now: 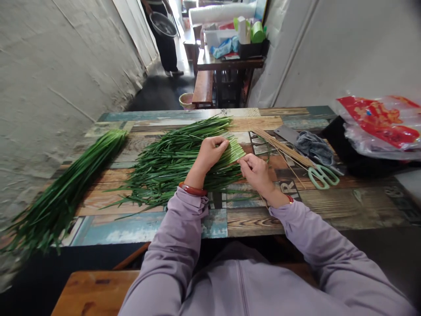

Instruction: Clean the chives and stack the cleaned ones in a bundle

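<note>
A flat row of garlic chives (234, 151), pale stem ends to the right, lies on a larger green heap (164, 162) on the table. My left hand (212, 153) is closed over the row, thumb and fingers pinching the stems. Right at the stem ends, my right hand (258, 173) is closed in a pinch. A thin tan stick, seemingly a bamboo skewer (263, 201), shows below its palm; the fingers hide its tip. To the right lie a bundle of bamboo skewers (286, 149) and scissors with pale green handles (323, 176).
Another bunch of chives (75, 184) lies at the table's left end. Beyond the scissors are a dark grey cloth (315, 147), a flat metal blade (287, 134) and red-and-clear plastic packaging (384, 123). Farther back, a person (166, 48) holds a metal basin (163, 24).
</note>
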Demonstrator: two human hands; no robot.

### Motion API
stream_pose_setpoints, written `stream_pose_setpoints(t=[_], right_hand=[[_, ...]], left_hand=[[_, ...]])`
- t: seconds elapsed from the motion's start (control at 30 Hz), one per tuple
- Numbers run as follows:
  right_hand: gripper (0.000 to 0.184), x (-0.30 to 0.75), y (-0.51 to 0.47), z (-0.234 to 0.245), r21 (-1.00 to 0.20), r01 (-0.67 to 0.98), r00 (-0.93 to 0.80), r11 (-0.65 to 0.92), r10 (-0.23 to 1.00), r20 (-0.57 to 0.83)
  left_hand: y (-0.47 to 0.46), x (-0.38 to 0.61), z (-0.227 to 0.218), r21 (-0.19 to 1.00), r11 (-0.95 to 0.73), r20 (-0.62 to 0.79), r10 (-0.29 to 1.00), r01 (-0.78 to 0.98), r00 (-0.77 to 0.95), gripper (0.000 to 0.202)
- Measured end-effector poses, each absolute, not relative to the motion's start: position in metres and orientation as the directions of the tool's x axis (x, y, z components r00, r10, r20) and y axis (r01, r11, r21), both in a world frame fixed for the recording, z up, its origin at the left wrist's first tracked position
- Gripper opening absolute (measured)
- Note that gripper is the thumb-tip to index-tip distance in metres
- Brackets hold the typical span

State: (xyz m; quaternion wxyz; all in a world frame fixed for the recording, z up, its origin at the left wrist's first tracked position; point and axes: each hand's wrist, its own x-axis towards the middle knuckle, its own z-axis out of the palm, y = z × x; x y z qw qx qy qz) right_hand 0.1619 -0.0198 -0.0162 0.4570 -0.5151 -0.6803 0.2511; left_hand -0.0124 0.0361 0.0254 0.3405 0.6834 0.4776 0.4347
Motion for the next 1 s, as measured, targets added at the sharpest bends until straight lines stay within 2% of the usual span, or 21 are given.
stream_pose_setpoints(t=[0.1, 0.23, 0.33, 0.4, 0.5, 0.57, 0.67, 0.73, 0.9, 1.0], right_hand=[[0.022, 0.162, -0.02, -0.015, -0.805, 0.485, -0.049, 0.342, 0.93, 0.365], [0.026, 0.165, -0.017, -0.013, -0.844, 0.445, -0.08, 0.3, 0.952, 0.296], [0.037, 0.171, -0.012, -0.015, -0.894, 0.373, -0.114, 0.248, 0.969, 0.221], [0.048, 0.176, -0.007, -0.017, -0.924, 0.317, -0.074, 0.216, 0.976, 0.203], [0.06, 0.179, -0.001, -0.018, -0.941, 0.264, 0.019, 0.212, 0.974, 0.224], [0.064, 0.176, 0.0, -0.016, -0.918, 0.302, 0.031, 0.257, 0.96, 0.279], [0.064, 0.164, 0.0, -0.013, -0.865, 0.374, 0.014, 0.333, 0.931, 0.365], [0.062, 0.154, 0.0, -0.012, -0.861, 0.387, 0.018, 0.329, 0.931, 0.364], [0.052, 0.139, 0.004, -0.014, -0.861, 0.432, 0.09, 0.269, 0.937, 0.338], [0.047, 0.14, 0.007, -0.014, -0.828, 0.49, 0.09, 0.271, 0.93, 0.358]], left_hand=[[0.035, -0.012, 0.026, 0.885, -0.301, 0.239, 0.949, 0.356, 0.208, 0.027], [0.038, -0.012, 0.023, 0.835, -0.351, 0.295, 0.936, 0.423, 0.193, 0.024], [0.039, -0.012, 0.021, 0.789, -0.373, 0.311, 0.928, 0.488, 0.205, 0.025], [0.038, -0.011, 0.021, 0.774, -0.376, 0.303, 0.926, 0.509, 0.223, 0.026], [0.035, -0.007, 0.019, 0.753, -0.388, 0.296, 0.921, 0.532, 0.253, 0.021], [0.033, -0.003, 0.017, 0.747, -0.395, 0.295, 0.918, 0.534, 0.266, 0.014], [0.029, -0.002, 0.015, 0.772, -0.393, 0.296, 0.918, 0.5, 0.264, 0.007], [0.027, -0.003, 0.014, 0.797, -0.384, 0.296, 0.921, 0.467, 0.253, 0.007], [0.025, -0.014, 0.014, 0.851, -0.351, 0.294, 0.935, 0.391, 0.201, 0.016], [0.027, -0.019, 0.013, 0.908, -0.297, 0.283, 0.955, 0.295, 0.091, 0.022]])
